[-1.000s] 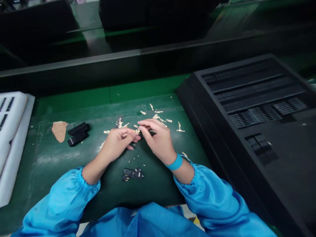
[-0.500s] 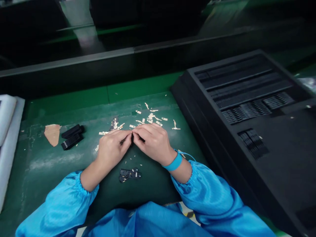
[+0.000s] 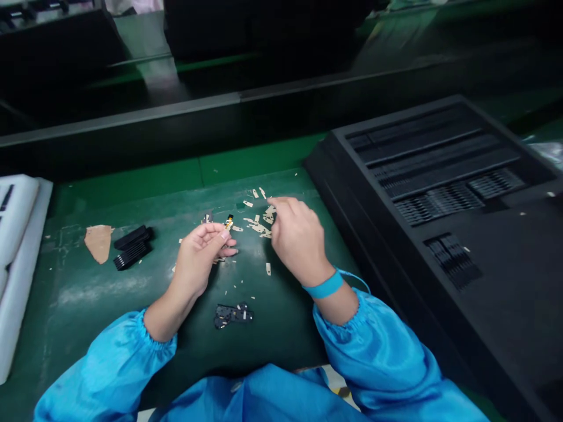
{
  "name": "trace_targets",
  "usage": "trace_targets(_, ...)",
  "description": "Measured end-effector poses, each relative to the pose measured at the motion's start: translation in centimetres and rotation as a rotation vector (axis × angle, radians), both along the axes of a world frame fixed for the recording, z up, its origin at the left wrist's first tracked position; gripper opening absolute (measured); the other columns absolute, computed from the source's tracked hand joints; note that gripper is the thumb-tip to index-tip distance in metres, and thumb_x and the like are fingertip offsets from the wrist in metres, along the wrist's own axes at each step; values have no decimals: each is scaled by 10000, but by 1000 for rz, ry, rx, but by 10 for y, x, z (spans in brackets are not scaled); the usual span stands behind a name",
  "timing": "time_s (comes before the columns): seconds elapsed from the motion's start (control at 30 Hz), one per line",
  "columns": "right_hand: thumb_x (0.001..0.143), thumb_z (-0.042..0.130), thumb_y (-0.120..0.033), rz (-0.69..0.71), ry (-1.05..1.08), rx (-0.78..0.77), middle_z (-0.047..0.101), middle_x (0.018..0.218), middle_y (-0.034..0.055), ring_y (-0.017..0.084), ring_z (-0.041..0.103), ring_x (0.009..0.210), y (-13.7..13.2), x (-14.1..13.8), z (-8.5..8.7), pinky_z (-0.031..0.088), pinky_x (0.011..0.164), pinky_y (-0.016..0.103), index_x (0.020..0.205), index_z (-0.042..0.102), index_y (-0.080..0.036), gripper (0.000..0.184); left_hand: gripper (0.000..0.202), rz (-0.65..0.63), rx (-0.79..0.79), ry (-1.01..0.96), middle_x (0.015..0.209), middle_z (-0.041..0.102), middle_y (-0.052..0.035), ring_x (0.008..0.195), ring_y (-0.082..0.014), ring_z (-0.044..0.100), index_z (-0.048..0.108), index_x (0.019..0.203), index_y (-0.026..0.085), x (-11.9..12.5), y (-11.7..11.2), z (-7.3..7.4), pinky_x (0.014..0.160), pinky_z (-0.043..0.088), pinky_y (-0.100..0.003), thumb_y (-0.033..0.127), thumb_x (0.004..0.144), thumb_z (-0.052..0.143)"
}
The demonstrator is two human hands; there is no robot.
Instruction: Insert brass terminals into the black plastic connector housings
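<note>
left hand's [image 3: 197, 255] pinching a part [image 3: 229, 222], right hand's [image 3: 299, 237] curling near scraps [image 3: 254, 225] (can't tell if gripping), tray edge [image 3: 372, 228] leaving it room

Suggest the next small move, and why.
I'd probably bring the right hand to the small black-and-gold part: the left hand pinches it with its tip exposed, while the right sits apart, beside scattered pale pieces. Can't tell whether it holds anything.

Scuffed green table [image 3: 281, 328] — dark, pale-edged ledge [image 3: 176, 109] behind — dim light beyond.
</note>
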State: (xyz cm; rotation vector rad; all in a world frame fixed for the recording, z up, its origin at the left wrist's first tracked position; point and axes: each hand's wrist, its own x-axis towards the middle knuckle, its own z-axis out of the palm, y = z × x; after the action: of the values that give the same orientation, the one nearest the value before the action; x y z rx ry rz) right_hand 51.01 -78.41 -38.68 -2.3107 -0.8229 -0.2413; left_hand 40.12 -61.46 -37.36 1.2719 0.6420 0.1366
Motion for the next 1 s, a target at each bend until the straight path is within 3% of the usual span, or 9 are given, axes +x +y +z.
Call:
trace_targets(0.07,951,501,-159,143,189,188,709,1135,127,243,680,997,7,-12,1,546,874,408,1147,671,-182,260,338,5,-25,-18,782,703,4,751,-135,724,663,909,165,-2,-6,-1,674,642,-244,397,755,853)
trace_targets(0.17,944,603,-245,253,535,431,711,985,48,173,699,838,18,-31,3,584,769,317,975,675,-218,83,303,-7,-14,-47,777,721,-4,752,-133,724,664,901,164,-6,-15,-4,677,625,-229,381,784,840)
trace_targets(0.23,937,626,-257,241,632,487,685,884,17,157,687,780,21,-36,4,574,716,289,873,642,-220,76,276,-15,17,-55,780,728,-8,753,-137,724,670,890,166,-8,-19,-5,679,618,-234,377,802,825)
trace_targets(0.37,1006,510,-218,251,428,375,648,861,31,176,643,823,17,-30,3,537,754,309,864,595,-219,165,241,-113,141,-56,901,755,-40,808,-151,723,701,938,173,-8,-16,-2,747,618,-272,351,811,803)
trace_targets(0.53,1060,362,-197,338,-38,-102,667,970,98,248,592,909,9,-21,1,467,803,382,1002,621,-202,265,308,-182,502,-50,1036,756,-83,860,-176,723,717,1095,187,-7,-7,7,705,608,-266,320,822,768)
trace_targets(0.7,1048,406,-185,382,-158,-339,662,915,90,259,568,847,10,-24,5,438,742,388,945,637,-190,253,90,-243,811,-59,873,772,-29,699,-149,701,753,892,210,-10,-4,7,641,589,-255,266,876,684)
trace_targets(0.8,1052,440,-210,354,-154,-243,696,957,102,264,613,893,9,-26,8,480,774,398,984,658,-178,230,86,-228,847,-47,817,766,-12,650,-142,682,739,821,208,-10,-2,5,637,578,-257,255,869,685)
trace_targets(0.9,1047,493,-244,233,-92,-19,732,1005,102,243,669,935,7,-30,11,532,812,379,1031,681,-196,194,122,-158,675,-16,808,761,-18,683,-157,700,727,861,201,-8,-2,3,652,584,-265,312,888,687)
trace_targets(1.0,1027,538,-234,176,17,146,760,945,53,174,703,792,7,-36,12,560,722,308,995,702,-228,167,182,-99,544,-21,854,762,-35,766,-182,728,724,935,200,-8,-4,-2,688,602,-280,375,916,676)
